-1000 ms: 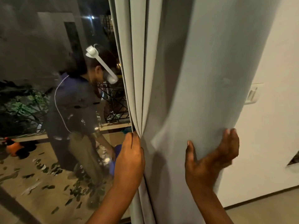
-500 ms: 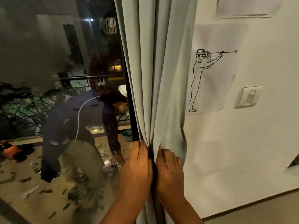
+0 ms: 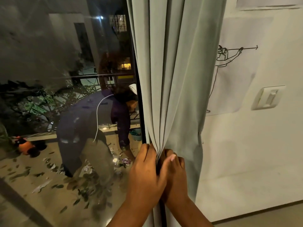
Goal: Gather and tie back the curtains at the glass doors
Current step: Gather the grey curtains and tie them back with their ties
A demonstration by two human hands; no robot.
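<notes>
The curtain (image 3: 173, 82) hangs between the glass door (image 3: 65, 95) on its left and the wall (image 3: 254, 153) on its right.

Bare forearms, no sleeves; pale polished thumbnail (image 3: 173, 157).

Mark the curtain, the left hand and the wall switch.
curtain (image 3: 172, 79): head view, middle of the gathered folds.
left hand (image 3: 145, 171): head view, back of the hand.
wall switch (image 3: 268, 97): head view, centre of the plate.
</notes>
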